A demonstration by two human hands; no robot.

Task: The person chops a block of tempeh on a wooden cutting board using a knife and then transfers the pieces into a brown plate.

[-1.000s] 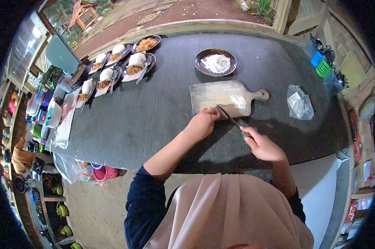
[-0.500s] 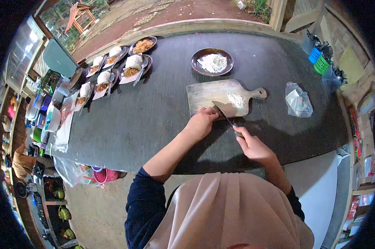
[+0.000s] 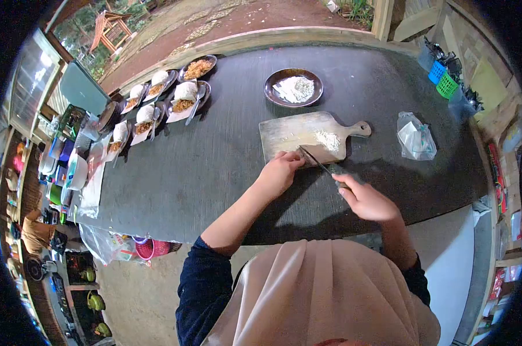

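Right hand (image 3: pixel 367 202) wrapped round the knife (image 3: pixel 317 160), before the board (image 3: pixel 284 128) | left hand (image 3: pixel 277 173) bunched at board's near edge (can't tell what it clamps) | 1 heap of shreds (image 3: pixel 328 139) on board, so cutting looks partly done | dish (image 3: pixel 294 105) beyond board | rice (image 3: pixel 186 90) far left of board

By the dark grey, finely streaked worktop (image 3: pixel 214 173), a navy sleeve (image 3: pixel 206 285) flanks a beige headscarf (image 3: pixel 315 294), and beyond sits a brown-rimmed plate (image 3: pixel 270 98).
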